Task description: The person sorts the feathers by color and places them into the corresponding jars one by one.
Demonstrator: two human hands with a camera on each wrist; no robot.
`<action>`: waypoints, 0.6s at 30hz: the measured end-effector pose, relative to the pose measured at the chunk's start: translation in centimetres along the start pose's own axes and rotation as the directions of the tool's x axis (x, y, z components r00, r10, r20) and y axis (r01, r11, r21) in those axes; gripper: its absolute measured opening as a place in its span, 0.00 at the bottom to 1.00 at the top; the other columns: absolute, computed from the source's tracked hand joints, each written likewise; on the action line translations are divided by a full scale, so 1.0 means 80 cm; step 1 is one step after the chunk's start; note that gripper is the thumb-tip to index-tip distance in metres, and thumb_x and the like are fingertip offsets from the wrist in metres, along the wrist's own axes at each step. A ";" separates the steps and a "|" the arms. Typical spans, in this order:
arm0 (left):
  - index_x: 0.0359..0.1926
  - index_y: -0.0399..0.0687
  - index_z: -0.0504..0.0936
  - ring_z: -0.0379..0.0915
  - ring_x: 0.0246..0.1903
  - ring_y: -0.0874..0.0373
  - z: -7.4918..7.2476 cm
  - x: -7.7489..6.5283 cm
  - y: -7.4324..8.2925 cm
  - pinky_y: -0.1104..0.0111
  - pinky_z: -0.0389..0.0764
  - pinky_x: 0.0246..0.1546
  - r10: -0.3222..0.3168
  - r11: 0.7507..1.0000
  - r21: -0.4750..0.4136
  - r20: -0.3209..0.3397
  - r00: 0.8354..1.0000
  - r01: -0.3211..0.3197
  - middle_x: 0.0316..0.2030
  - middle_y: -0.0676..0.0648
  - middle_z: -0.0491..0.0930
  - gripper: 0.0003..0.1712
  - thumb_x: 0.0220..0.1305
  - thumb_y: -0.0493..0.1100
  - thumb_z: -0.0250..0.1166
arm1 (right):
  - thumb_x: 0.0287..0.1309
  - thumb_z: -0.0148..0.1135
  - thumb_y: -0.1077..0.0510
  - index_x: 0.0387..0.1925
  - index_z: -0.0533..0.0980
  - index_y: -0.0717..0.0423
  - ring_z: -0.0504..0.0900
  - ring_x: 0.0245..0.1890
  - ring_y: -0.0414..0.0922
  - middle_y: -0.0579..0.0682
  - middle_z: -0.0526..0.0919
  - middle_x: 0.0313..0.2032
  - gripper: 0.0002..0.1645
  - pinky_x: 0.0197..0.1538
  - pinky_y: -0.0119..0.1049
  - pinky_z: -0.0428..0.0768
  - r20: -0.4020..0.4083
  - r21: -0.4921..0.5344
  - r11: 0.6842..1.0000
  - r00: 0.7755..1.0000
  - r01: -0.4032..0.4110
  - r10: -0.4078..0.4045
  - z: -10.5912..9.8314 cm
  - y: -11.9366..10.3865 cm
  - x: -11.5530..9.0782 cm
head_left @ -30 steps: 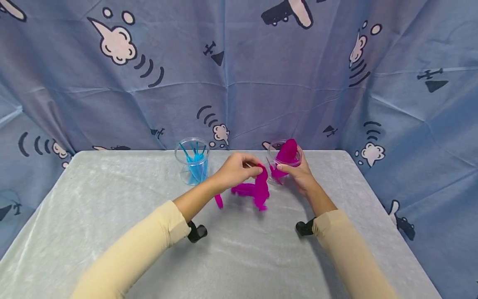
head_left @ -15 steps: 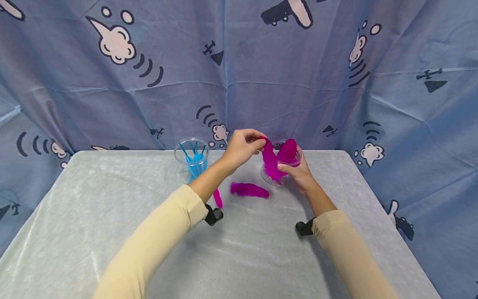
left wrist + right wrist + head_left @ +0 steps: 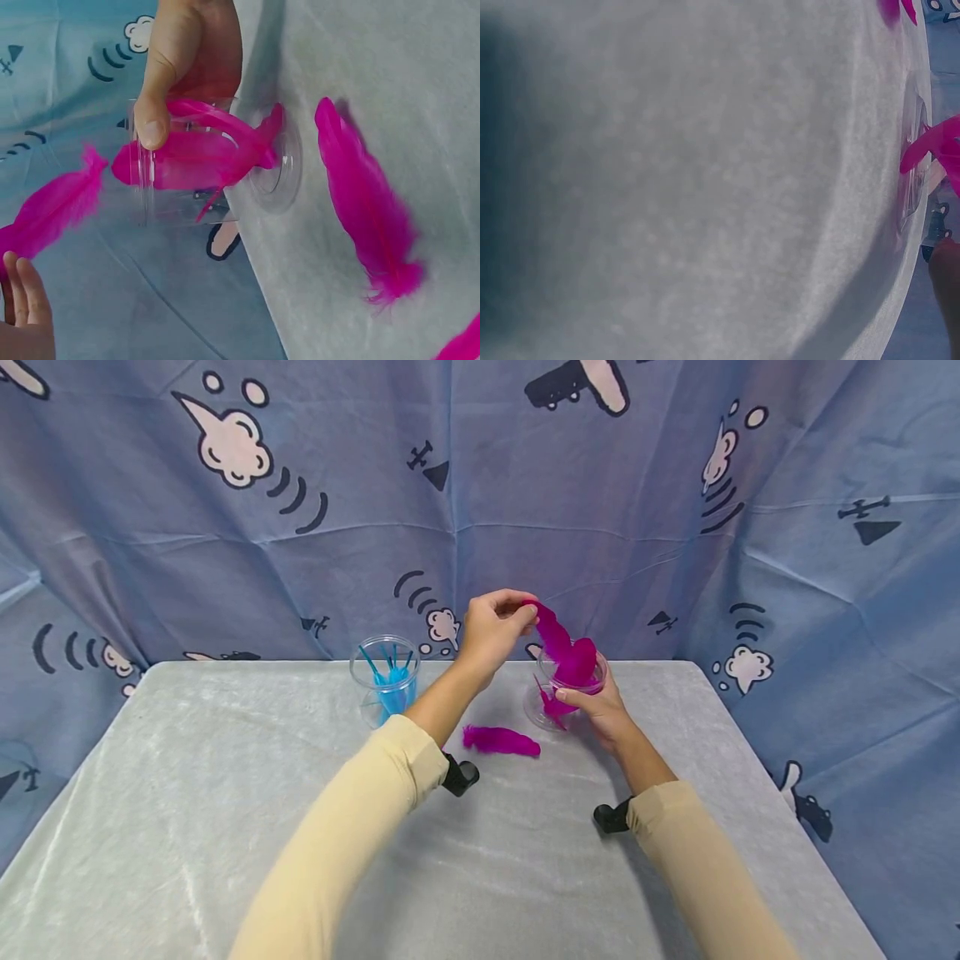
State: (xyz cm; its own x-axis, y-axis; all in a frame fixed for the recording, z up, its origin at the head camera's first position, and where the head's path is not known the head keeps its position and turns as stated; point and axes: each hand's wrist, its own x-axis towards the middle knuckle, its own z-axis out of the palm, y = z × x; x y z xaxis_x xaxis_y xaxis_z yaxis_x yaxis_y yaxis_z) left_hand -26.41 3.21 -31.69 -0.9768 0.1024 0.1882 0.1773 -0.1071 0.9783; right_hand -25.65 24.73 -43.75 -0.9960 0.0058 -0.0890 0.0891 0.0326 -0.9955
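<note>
My left hand (image 3: pixel 495 628) pinches one end of a magenta feather (image 3: pixel 550 628), whose fluffy end hangs at the mouth of the right clear plastic cup (image 3: pixel 538 703). In the left wrist view that feather (image 3: pixel 56 206) points at the cup's rim, a little apart from it. My right hand (image 3: pixel 606 706) grips this cup near the rim, thumb in front. Several magenta feathers (image 3: pixel 199 159) stand inside, one wide tip rising above the rim. Another magenta feather (image 3: pixel 501 741) lies flat on the table, left of the cup's base.
A second clear cup (image 3: pixel 367 710) with several blue feathers (image 3: pixel 396 689), quills up, stands at the back left. Part of a further pink feather (image 3: pixel 463 343) shows at the left wrist view's corner. Behind the grey cloth-covered table (image 3: pixel 517 860) hangs a blue printed curtain (image 3: pixel 480 485).
My left hand has lifted a magenta feather from beside the one on the table, up and over to the right cup's mouth. My right hand still holds the cup in place.
</note>
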 end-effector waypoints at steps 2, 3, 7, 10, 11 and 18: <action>0.46 0.34 0.85 0.84 0.40 0.49 0.003 0.001 -0.002 0.70 0.84 0.42 -0.001 1.000 0.003 -0.012 1.000 0.001 0.38 0.41 0.84 0.09 0.68 0.35 0.64 | 0.59 0.64 0.68 0.79 0.41 0.44 0.58 0.70 0.52 0.56 0.56 0.72 0.57 0.72 0.49 0.61 -0.002 -0.005 1.000 1.000 -0.004 0.004 0.000 0.000 0.000; 0.46 0.33 0.85 0.84 0.41 0.48 0.005 0.001 -0.003 0.70 0.84 0.42 0.002 1.000 0.005 -0.017 1.000 -0.002 0.38 0.40 0.84 0.10 0.67 0.34 0.65 | 0.59 0.64 0.68 0.79 0.41 0.44 0.58 0.70 0.52 0.56 0.56 0.72 0.57 0.72 0.49 0.61 -0.003 -0.006 1.000 1.000 -0.004 0.004 0.000 0.000 0.000; 0.45 0.32 0.85 0.84 0.41 0.47 0.013 0.002 -0.011 0.71 0.83 0.43 0.014 1.000 0.028 -0.052 0.999 -0.012 0.38 0.40 0.85 0.10 0.66 0.33 0.65 | 0.58 0.64 0.68 0.78 0.42 0.46 0.60 0.68 0.50 0.56 0.58 0.71 0.57 0.72 0.47 0.61 0.002 0.011 1.000 1.000 0.013 -0.013 0.000 0.001 0.001; 0.43 0.32 0.87 0.84 0.39 0.51 0.017 0.003 -0.018 0.71 0.83 0.42 0.023 0.998 0.053 -0.089 0.996 -0.018 0.38 0.40 0.86 0.09 0.65 0.33 0.66 | 0.56 0.64 0.69 0.78 0.43 0.48 0.63 0.66 0.49 0.55 0.59 0.69 0.56 0.72 0.45 0.61 0.005 0.031 0.999 0.999 0.034 -0.034 0.000 0.003 0.002; 0.43 0.33 0.87 0.84 0.38 0.53 0.018 0.003 -0.020 0.72 0.83 0.42 0.023 0.998 0.066 -0.098 0.995 -0.017 0.37 0.41 0.86 0.08 0.65 0.33 0.66 | 0.56 0.63 0.69 0.78 0.44 0.48 0.63 0.66 0.48 0.55 0.60 0.69 0.56 0.72 0.45 0.61 0.006 0.037 0.999 0.999 0.039 -0.039 0.000 0.003 0.002; 0.40 0.33 0.88 0.84 0.35 0.55 0.025 0.002 -0.037 0.72 0.83 0.39 0.001 0.992 0.126 -0.124 0.992 0.015 0.36 0.40 0.87 0.07 0.63 0.32 0.67 | 0.57 0.64 0.69 0.78 0.44 0.48 0.62 0.67 0.49 0.56 0.60 0.69 0.56 0.72 0.45 0.62 0.005 0.033 0.999 0.999 0.034 -0.034 0.000 0.003 0.002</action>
State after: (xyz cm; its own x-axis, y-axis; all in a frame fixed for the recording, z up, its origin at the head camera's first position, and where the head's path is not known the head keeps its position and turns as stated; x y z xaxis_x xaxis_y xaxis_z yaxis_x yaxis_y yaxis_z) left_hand -26.84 5.52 -34.36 -0.9840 -0.0210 0.1768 0.1764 0.0199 0.9841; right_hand -25.81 24.78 -43.99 -0.9985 -0.0006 -0.0553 0.0553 0.0003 -0.9985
